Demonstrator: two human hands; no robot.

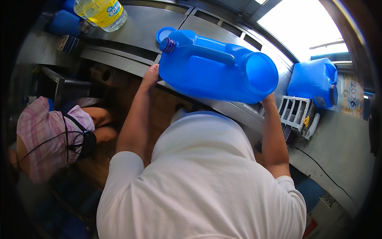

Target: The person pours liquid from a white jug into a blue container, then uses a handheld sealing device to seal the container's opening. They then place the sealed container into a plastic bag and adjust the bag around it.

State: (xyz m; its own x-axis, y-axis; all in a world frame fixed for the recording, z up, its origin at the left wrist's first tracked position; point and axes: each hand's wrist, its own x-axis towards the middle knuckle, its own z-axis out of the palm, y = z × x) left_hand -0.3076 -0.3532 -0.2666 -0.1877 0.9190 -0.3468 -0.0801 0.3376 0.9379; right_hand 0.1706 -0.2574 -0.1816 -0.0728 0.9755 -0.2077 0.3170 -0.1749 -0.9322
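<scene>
A large blue plastic water jug (199, 71) lies on its side between my hands, at the front of the steel counter. Its wide round mouth is uncovered and faces right, while a small ribbed cap (168, 45) closes the spout at its left end. My left hand (151, 75) grips the jug's left end, with the fingertips partly hidden. Under the wide mouth, my right hand (268, 99) supports the right end, and most of its fingers are out of sight behind the jug. A round blue lid (164, 34) shows just behind the capped end.
The steel counter (147, 24) carries a clear bottle of yellow liquid (104, 14) at the far left. To the right stand another blue jug (312, 81) and a slatted rack (293, 113) with yellow scissors. A cable crosses the right-hand surface. Another person (55, 135) is at my left.
</scene>
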